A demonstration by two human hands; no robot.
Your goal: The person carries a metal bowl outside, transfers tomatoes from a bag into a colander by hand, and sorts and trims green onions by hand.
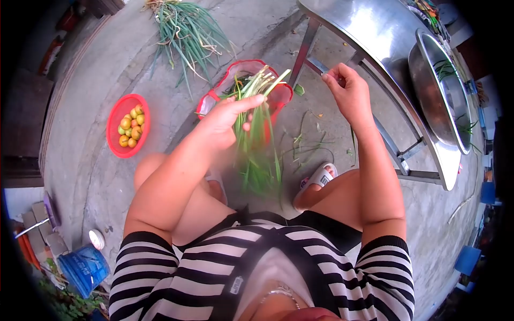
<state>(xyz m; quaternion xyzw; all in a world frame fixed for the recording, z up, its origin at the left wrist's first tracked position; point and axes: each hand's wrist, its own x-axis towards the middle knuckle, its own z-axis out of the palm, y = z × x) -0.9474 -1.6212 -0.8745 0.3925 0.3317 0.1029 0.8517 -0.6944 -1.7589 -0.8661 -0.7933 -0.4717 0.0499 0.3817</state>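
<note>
My left hand is closed around a bunch of garlic chives. Their pale cut ends point up and away from me, and the long green leaves hang down between my knees, partly blurred. Just beyond them, a red-rimmed bag stands open on the ground with greens inside. Out to the right, near the metal table's leg, my right hand is raised with thumb and fingertips pinched together. Whatever may be between those fingertips is too small to make out.
Loose leaf scraps lie on the concrete floor. A red basket of small yellow-orange fruit sits left. Green onions lie at the back. The metal table on the right bears a steel basin. A blue bucket stands lower left.
</note>
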